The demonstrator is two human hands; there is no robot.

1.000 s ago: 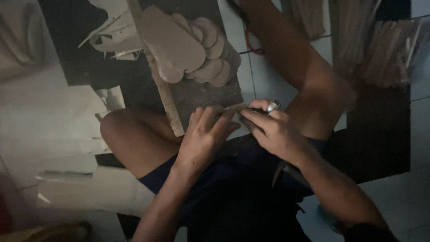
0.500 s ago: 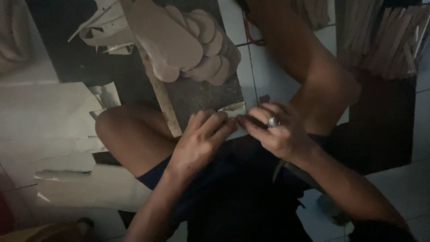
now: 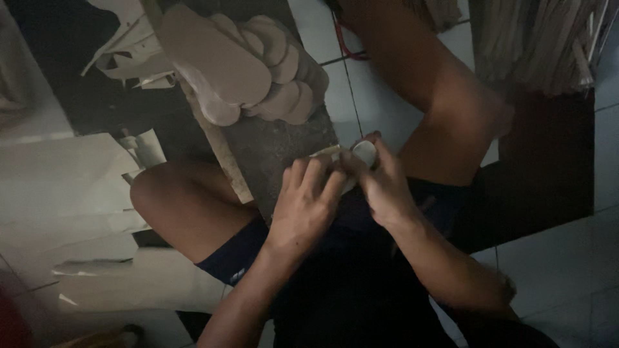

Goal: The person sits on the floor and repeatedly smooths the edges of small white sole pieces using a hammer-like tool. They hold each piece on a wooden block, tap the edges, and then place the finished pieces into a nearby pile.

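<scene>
The left hand (image 3: 303, 203) and right hand (image 3: 380, 187) meet over the person's lap, both pinching one small pale cut-out piece (image 3: 358, 154) at the near edge of a dark work board (image 3: 277, 148). Beyond it, a fanned stack of tan shoe-sole shapes (image 3: 251, 71) lies on the board. Pale sheets (image 3: 71, 193) cover the tiled floor at left.

Stacked soles (image 3: 258, 71) beyond hands (image 3: 342, 187)

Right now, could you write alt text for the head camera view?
A seated person's left hand and right hand pinch a small pale piece over a dark board, beside a stack of tan sole-shaped cutouts.
</scene>
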